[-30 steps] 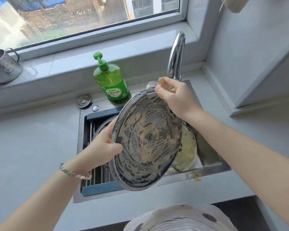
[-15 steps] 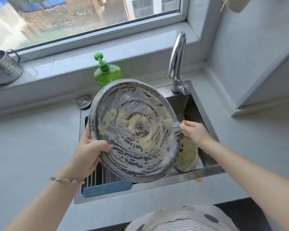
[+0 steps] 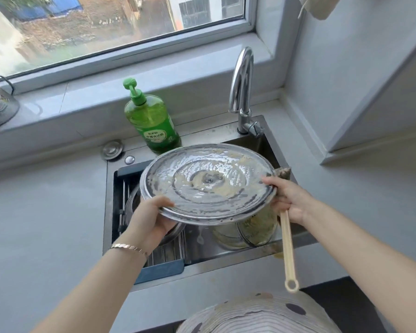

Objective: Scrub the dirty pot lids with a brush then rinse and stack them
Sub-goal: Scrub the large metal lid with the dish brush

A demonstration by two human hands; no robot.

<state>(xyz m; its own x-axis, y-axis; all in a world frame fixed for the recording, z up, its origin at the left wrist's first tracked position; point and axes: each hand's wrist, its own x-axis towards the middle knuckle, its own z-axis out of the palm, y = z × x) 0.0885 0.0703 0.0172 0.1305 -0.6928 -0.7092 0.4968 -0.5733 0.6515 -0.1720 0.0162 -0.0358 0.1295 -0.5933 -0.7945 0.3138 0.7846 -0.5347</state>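
Steel, thin and stiff: the pot lid [image 3: 209, 186] sits nearly level above the sink [image 3: 262, 145], inner face up, filmed with foam and yellowish residue.

Handling, as judged: light for its width and rigid enough not to flex. The soapy film makes it slippery, so take it at the rolled rim and not on the flat face.

Your left hand [image 3: 149, 217] grips the near-left rim, thumb on top and fingers underneath. Your right hand [image 3: 288, 200] is doing double duty: its thumb rests on the right rim while its fingers curl round the brush [image 3: 287, 248]. The handle hangs toward you and the bristles poke out past the lid's edge. That right-side hold looks weak, so let the left hand carry the weight.

Directly below lies a second lid [image 3: 252, 229], seemingly glass and smeared yellow. A drop here would land on it.

A drain rack [image 3: 159, 255] spans the sink's left part. The faucet [image 3: 241, 92] stands behind, with no water visible. A green soap bottle [image 3: 154, 123] stands just beside the back rim.
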